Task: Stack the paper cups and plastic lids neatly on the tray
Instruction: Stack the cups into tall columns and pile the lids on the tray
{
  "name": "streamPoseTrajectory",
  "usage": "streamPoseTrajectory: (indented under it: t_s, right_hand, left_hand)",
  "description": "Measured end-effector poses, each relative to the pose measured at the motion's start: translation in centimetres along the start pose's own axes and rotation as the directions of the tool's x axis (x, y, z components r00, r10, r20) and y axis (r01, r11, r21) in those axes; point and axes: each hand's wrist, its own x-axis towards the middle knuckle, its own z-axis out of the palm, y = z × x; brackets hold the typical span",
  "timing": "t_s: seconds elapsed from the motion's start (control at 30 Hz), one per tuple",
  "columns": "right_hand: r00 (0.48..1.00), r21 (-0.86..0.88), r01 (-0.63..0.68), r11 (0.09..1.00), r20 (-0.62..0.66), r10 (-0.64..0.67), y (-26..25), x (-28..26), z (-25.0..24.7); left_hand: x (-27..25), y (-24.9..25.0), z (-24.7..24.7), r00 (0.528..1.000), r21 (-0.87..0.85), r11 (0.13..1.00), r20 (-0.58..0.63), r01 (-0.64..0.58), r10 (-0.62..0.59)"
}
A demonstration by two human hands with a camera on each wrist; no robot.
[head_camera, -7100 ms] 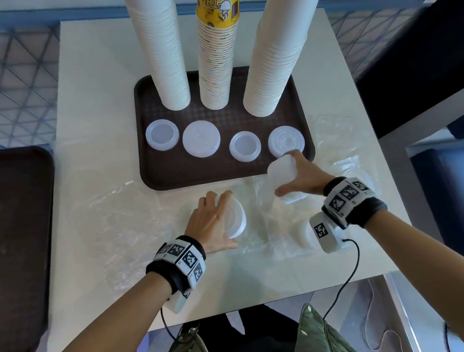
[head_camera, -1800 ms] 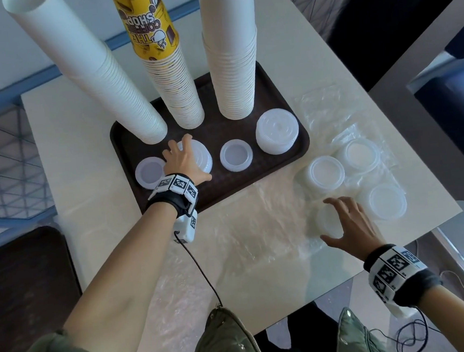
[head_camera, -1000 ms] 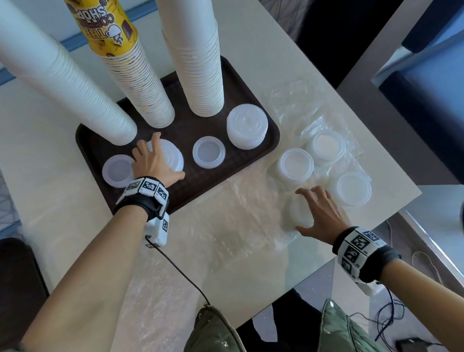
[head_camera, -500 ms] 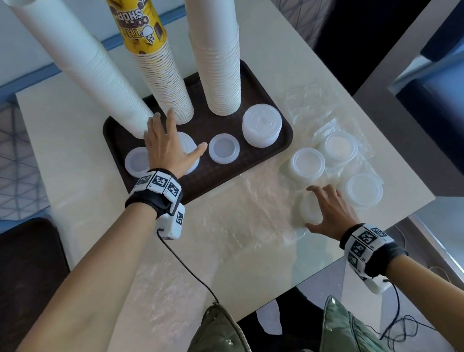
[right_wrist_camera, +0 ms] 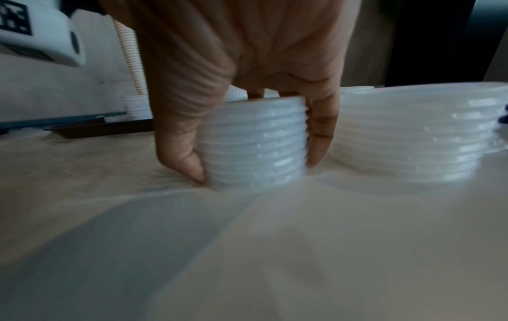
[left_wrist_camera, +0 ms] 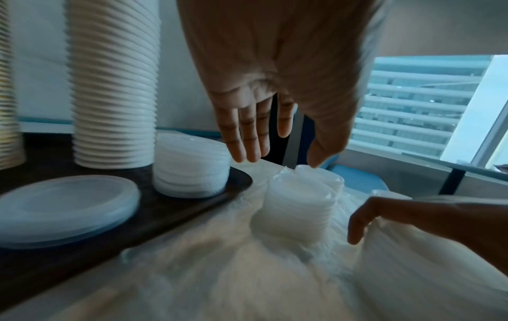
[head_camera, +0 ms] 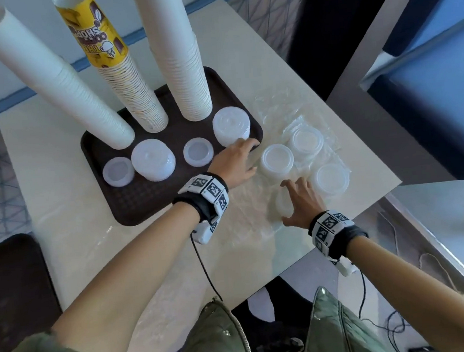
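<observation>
lid stack (right_wrist_camera: 254,143) | right hand (head_camera: 300,200) grips it | left hand (head_camera: 235,161) spread, empty | cup (head_camera: 95,33) print "shop"

Daylight fell bright and even in the head view, glaring off the clear plastic wrap (head_camera: 258,201) — verticals splayed outward at the edges. Both wrist views were dimmer and motion-smeared; the window (left_wrist_camera: 412,113) backlit the left hand (left_wrist_camera: 274,71), and the near tabletop (right_wrist_camera: 247,249) blurred.

Head overhead, wrists low, perhaps blurred
</observation>
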Motion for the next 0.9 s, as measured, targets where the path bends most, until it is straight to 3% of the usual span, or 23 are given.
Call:
streamPoseTrajectory:
  t_s: [0.17,0.3,0.57,0.9]
  right_hand:
    - [1.0,0.015,0.01,1.0,-0.001,-0.01,0.6,0.1,0.2]
    - [0.999,0.051,0.046,0.998,-0.014,-0.045,1.1,0.0,0.5]
    - [0.993,0.092,0.108,0.99,-0.056,-0.103,2.0,-0.7,0.0]
    - [0.983,0.143,0.169,0.975,-0.094,-0.157,3.1,-1.2,-1.4]
  left_hand:
    - [3.7,2.3,3.1,0.984,0.118,0.993,0.18,-0.025,0.003]
    - [5.7,3.1,4.8,0.971,0.245,0.969,0.237,-0.028,-0.032]
    - [6.6,3.8,7.0,0.971,0.233,0.966,0.181,0.111,-0.155]
    - [6.6,3.4,8.2,0.974,0.154,0.971,0.099,0.185,-0.202]
